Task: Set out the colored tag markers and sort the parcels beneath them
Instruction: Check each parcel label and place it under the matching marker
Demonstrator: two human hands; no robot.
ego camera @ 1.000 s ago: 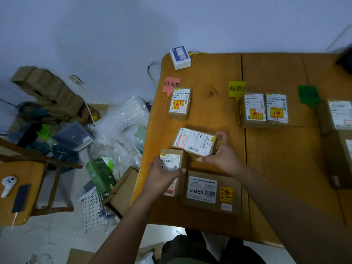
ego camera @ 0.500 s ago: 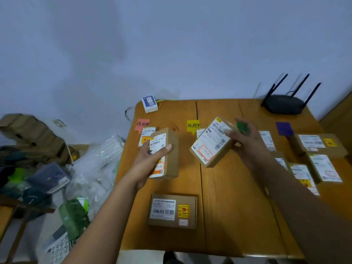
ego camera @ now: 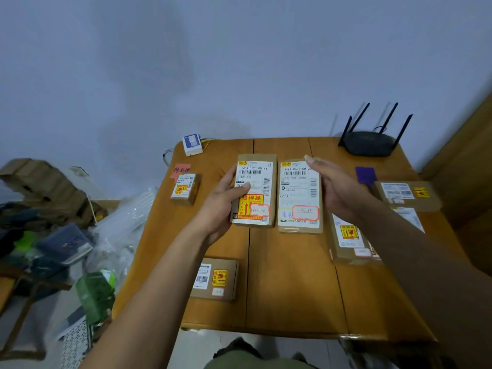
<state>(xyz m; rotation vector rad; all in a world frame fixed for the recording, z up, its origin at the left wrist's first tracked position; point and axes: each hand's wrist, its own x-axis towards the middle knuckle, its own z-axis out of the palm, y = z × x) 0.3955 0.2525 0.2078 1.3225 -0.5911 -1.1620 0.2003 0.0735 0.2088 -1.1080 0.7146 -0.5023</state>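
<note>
Clamped in left fingers [ego camera: 241, 188], one parcel [ego camera: 255, 193]; in right fingers [ego camera: 316, 166], another parcel [ego camera: 299, 195], long axes twelve-to-six, pink tag [ego camera: 181, 170] at nine o'clock.

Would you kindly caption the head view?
Left hand and right hand hold two labelled parcels upright above the wooden table.

Dim bluish light, soft shadows, wide-angle edge distortion, slight blur
</note>
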